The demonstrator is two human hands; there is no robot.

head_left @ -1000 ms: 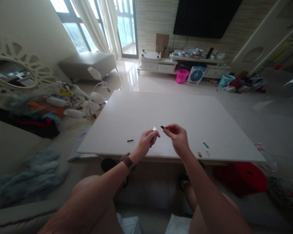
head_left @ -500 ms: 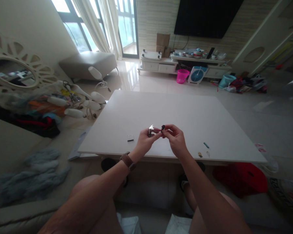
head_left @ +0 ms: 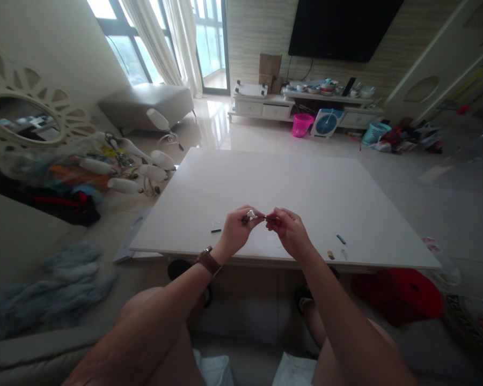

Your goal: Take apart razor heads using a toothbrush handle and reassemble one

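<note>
Over the near part of the white table [head_left: 273, 177], my two hands meet almost fingertip to fingertip. My left hand [head_left: 236, 231] is closed on a small shiny silver and black piece [head_left: 251, 215], too small to name. Between the fingertips of my right hand [head_left: 290, 231] is a thin dark piece [head_left: 269, 218], its end close to the left fingers; I cannot tell whether the two pieces touch. Left of my hands lies a small clear piece with a black strip [head_left: 216, 230]. To the right are a dark green strip [head_left: 341, 239], a small brownish-yellow piece [head_left: 330, 254] and a clear bit [head_left: 344, 254].
A lamp with several white shades [head_left: 151, 171] stands by the table's left edge. Beside the near right corner is a red stool or cover [head_left: 412, 295]. Across the floor are a pink basket [head_left: 301, 125], a blue fan [head_left: 327, 123] and a low cabinet [head_left: 261, 109].
The dark piece at my right fingers has turned from upright to nearly flat. The silver piece in my left hand has shifted slightly down, and the left fingers have closed further around it.
</note>
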